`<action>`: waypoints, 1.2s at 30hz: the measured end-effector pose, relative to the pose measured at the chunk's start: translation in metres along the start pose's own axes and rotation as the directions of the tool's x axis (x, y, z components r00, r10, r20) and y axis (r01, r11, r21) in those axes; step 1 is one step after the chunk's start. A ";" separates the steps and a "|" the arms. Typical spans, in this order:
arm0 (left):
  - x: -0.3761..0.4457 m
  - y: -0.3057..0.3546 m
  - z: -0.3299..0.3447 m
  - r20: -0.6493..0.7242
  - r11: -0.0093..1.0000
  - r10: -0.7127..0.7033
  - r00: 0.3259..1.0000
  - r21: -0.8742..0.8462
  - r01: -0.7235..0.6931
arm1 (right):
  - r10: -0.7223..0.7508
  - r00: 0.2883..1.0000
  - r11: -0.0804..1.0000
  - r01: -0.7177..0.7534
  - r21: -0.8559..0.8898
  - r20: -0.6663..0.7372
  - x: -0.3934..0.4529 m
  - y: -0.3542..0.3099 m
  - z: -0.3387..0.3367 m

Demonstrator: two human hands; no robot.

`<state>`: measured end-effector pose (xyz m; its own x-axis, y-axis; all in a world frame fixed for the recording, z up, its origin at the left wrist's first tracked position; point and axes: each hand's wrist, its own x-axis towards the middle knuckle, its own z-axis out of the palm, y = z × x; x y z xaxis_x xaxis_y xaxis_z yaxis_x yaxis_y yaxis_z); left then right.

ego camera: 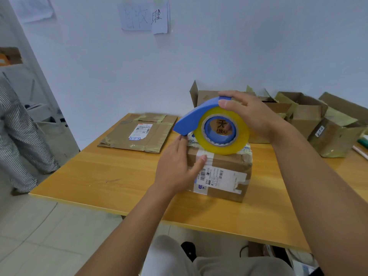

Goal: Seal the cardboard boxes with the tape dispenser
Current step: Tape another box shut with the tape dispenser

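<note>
**Sealing status: first box in progress**

The flattened carton (139, 132) lies far left on the table (99, 176). The left hand (175, 166), fingers straight, presses tape onto the cardboard box (221, 176). The right hand (251, 114) grips the tape dispenser (215, 124) atop it. Open boxes (302, 110) at right appear unsealed.

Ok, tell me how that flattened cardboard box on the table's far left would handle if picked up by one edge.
The flattened box would probably feel light, since it lies collapsed flat. It would likely flex or fold along its creases rather than stay rigid. The old tape patches may make it a bit slick there.
</note>
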<state>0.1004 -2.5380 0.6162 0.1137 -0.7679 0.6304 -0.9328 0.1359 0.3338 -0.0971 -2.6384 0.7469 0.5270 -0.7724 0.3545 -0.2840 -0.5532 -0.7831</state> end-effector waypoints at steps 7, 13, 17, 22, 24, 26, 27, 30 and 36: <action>0.004 -0.004 0.002 -0.024 0.993 -0.083 0.996 0.077 0.084 | -0.045 0.999 0.999 0.046 0.018 -0.027 0.003 0.001 0.004; 0.005 -0.007 -0.003 0.017 0.990 -0.056 0.998 0.133 0.053 | -0.015 1.000 0.999 0.014 -0.034 -0.005 0.001 0.002 -0.026; 0.003 -0.003 -0.004 0.017 0.991 -0.040 0.999 0.127 0.038 | -0.001 0.999 1.000 0.000 -0.020 -0.035 -0.015 0.010 -0.040; 0.014 -0.011 -0.008 0.171 0.994 -0.016 0.985 0.114 -0.004 | -0.020 0.992 1.000 0.018 -0.014 -0.127 -0.020 0.010 -0.026; 0.024 -0.015 -0.011 0.207 0.995 0.016 0.978 0.091 -0.035 | -0.016 0.987 1.000 0.012 -0.023 -0.158 -0.019 0.009 -0.020; 0.030 -0.015 -0.012 0.202 0.993 0.052 0.978 0.091 -0.072 | -0.009 0.985 0.999 0.003 -0.038 -0.174 -0.018 0.010 -0.016; 0.032 -0.013 -0.011 0.195 0.991 0.077 0.978 0.097 -0.097 | -0.005 0.984 0.999 -0.003 -0.041 -0.181 -0.018 0.010 -0.016; 0.034 -0.009 -0.006 0.202 0.990 0.109 0.973 0.068 -0.126 | 0.006 0.981 0.999 -0.016 -0.051 -0.196 -0.019 0.010 -0.016; 0.033 -0.014 -0.003 0.211 0.986 0.128 0.969 0.080 -0.148 | 0.013 0.986 0.998 -0.022 -0.057 -0.166 -0.016 0.011 -0.019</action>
<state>0.1183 -2.5635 0.6345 -0.0816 -0.8590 0.5054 -0.9638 0.1971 0.1795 -0.1237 -2.6377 0.7424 0.3834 -0.8203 0.4244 -0.3408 -0.5528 -0.7605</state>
